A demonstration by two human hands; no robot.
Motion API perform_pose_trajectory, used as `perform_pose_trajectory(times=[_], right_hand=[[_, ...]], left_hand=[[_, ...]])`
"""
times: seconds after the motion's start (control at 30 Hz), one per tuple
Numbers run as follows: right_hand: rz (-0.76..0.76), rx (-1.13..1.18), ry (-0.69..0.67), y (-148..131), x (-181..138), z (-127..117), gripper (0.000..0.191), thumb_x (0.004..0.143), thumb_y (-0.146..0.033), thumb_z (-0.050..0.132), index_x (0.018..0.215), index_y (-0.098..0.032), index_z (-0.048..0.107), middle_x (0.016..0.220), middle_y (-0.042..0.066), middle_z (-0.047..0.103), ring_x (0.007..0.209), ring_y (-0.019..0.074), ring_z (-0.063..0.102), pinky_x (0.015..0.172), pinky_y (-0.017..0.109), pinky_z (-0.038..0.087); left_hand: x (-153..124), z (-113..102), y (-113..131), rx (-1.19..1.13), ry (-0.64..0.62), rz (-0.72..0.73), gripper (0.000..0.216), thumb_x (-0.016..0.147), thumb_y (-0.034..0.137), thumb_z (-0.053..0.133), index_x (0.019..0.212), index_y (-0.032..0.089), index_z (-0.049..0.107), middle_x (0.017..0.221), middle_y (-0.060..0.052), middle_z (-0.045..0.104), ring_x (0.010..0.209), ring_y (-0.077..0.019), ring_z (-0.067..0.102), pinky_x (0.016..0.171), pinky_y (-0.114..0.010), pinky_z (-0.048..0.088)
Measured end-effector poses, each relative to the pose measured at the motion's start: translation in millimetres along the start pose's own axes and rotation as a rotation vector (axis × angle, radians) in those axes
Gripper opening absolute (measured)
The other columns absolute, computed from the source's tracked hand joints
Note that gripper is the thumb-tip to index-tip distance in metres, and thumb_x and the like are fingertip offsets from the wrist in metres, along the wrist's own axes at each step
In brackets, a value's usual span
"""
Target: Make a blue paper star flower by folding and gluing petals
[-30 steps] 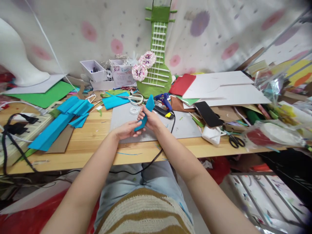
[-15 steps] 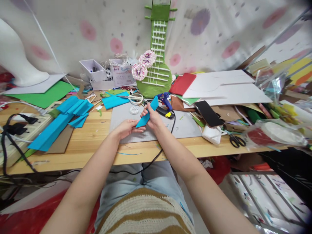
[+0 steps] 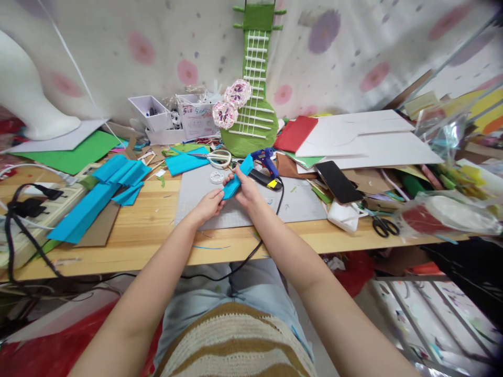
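Observation:
A folded strip of blue paper [image 3: 232, 187] is held between both hands above the grey cutting mat [image 3: 302, 201]. My left hand [image 3: 211, 204] pinches its lower end with thumb and fingers. Around its upper part, my right hand [image 3: 245, 188] is closed, and the blue tip sticks out above the fingers. Just beyond the hands lie a blue glue gun [image 3: 268, 159], a black and yellow utility knife [image 3: 267, 180], a white ring-shaped piece [image 3: 216, 177] and scissors with pale handles [image 3: 219, 158].
Blue paper pieces [image 3: 92, 204] lie on the left beside a power strip [image 3: 23, 230]. A green paper-covered lute shape [image 3: 251, 125] stands at the back. To the right are a phone [image 3: 338, 181], black scissors [image 3: 385, 226] and white boards [image 3: 377, 152]. The glue gun's cord [image 3: 255, 250] hangs over the table edge.
The blue strip has turned in my hands and shows a different, broader face. My left hand's fingers have closed more tightly on its lower end.

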State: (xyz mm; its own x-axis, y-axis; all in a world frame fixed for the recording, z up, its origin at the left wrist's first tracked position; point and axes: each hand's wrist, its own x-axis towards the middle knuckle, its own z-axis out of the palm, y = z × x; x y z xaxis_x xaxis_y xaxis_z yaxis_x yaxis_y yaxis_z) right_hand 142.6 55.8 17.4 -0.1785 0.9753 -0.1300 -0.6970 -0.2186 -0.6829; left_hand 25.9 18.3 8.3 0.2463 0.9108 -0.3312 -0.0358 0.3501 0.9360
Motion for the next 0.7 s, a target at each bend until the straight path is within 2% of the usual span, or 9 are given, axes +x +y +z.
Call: perform_pose_trajectory(times=[0.07,0.17,0.23,0.33,0.4,0.5,0.6,0.7], right_hand=[[0.003,-0.024,0.005,0.4,-1.4,2.0,0.032,0.073,-0.044,0.066,0.070,-0.020,0.045,0.053,-0.007,0.052,0.050,0.0062,0.051,0.050,0.018,0.045],[0.078,-0.199,-0.044,5.7,-6.4,2.2,0.034,0.077,-0.052,0.059,0.074,-0.019,0.048,0.060,-0.004,0.060,0.037,0.0048,0.043,0.035,0.018,0.034],[0.141,-0.330,-0.133,10.4,-10.1,0.3,0.036,0.078,-0.055,0.055,0.080,-0.020,0.049,0.068,-0.002,0.066,0.029,0.0037,0.034,0.027,0.018,0.026],[0.199,-0.410,-0.260,14.0,-13.2,-3.7,0.039,0.076,-0.058,0.054,0.083,-0.020,0.051,0.070,-0.001,0.067,0.028,0.0043,0.035,0.027,0.020,0.029],[0.221,-0.436,-0.316,13.8,-13.5,-6.2,0.041,0.075,-0.060,0.055,0.083,-0.020,0.052,0.061,-0.003,0.064,0.030,0.0050,0.037,0.030,0.019,0.032],[0.200,-0.502,-0.330,12.6,-13.2,-9.1,0.043,0.070,-0.060,0.059,0.074,-0.018,0.053,0.045,-0.007,0.051,0.032,0.0049,0.036,0.032,0.018,0.028],[0.092,-0.561,-0.286,14.3,-12.1,-10.3,0.044,0.063,-0.057,0.067,0.059,-0.018,0.046,0.039,-0.009,0.041,0.035,0.0036,0.036,0.036,0.017,0.025],[0.016,-0.586,-0.205,18.3,-9.5,-9.5,0.046,0.061,-0.056,0.068,0.052,-0.018,0.042,0.037,-0.009,0.037,0.035,0.0031,0.032,0.037,0.018,0.023]], left_hand=[[-0.8,-0.5,2.7,0.031,-0.025,-0.001,0.017,0.083,0.032,0.052,0.076,0.017,0.048,0.050,0.006,0.048,0.034,-0.0040,0.039,0.030,-0.012,0.026],[-2.2,-4.2,5.6,0.044,-0.123,0.014,0.029,0.075,0.042,0.062,0.076,0.013,0.054,0.063,-0.003,0.061,0.051,-0.0123,0.058,0.041,-0.021,0.045],[-3.0,-7.4,5.9,0.034,-0.191,0.014,0.035,0.068,0.045,0.068,0.074,0.011,0.057,0.064,-0.005,0.063,0.056,-0.0150,0.061,0.049,-0.025,0.051],[-4.5,-10.5,4.6,0.026,-0.235,0.052,0.037,0.062,0.044,0.073,0.067,0.011,0.056,0.059,-0.002,0.059,0.048,-0.0108,0.057,0.051,-0.025,0.051],[-5.7,-10.9,3.9,0.030,-0.216,0.092,0.035,0.063,0.041,0.073,0.066,0.012,0.054,0.058,0.000,0.058,0.047,-0.0096,0.056,0.050,-0.024,0.051],[-7.0,-10.3,4.3,0.034,-0.132,0.111,0.028,0.068,0.035,0.069,0.072,0.013,0.052,0.060,0.000,0.059,0.054,-0.0131,0.061,0.051,-0.025,0.051],[-6.0,-9.6,5.8,0.020,-0.033,0.130,0.025,0.070,0.032,0.067,0.079,0.013,0.054,0.063,0.000,0.062,0.059,-0.0135,0.063,0.054,-0.025,0.052],[-4.1,-8.3,6.0,0.009,0.046,0.160,0.025,0.068,0.032,0.069,0.078,0.013,0.055,0.059,0.001,0.062,0.056,-0.0116,0.061,0.054,-0.022,0.050]])
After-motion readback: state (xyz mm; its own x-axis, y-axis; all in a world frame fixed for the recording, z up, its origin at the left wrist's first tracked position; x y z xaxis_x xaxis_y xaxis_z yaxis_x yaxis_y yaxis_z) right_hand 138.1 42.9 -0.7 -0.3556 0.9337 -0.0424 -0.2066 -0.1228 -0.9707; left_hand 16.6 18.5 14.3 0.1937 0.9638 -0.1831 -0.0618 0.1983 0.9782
